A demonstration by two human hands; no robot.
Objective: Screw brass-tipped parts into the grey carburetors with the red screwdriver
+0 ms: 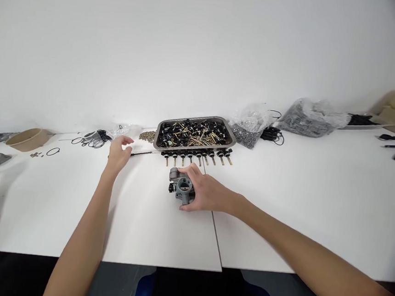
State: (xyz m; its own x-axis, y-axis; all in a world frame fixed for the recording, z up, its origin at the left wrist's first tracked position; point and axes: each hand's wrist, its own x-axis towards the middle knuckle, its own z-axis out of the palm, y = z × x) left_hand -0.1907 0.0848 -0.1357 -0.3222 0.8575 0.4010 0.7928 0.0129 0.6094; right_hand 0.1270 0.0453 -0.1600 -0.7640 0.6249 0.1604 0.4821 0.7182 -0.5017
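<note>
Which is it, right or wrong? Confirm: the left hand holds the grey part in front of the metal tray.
Wrong hand: the head view shows the right hand holding the grey part in front of the metal tray.

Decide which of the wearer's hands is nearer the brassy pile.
Left. The left hand is close, lower left of the pile; the right hand, on the carburetor, is farther, at lower right.

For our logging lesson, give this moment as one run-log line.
right hand: gripping grey metal part; left hand: open, near dark rod; tray: holding loose parts
</note>
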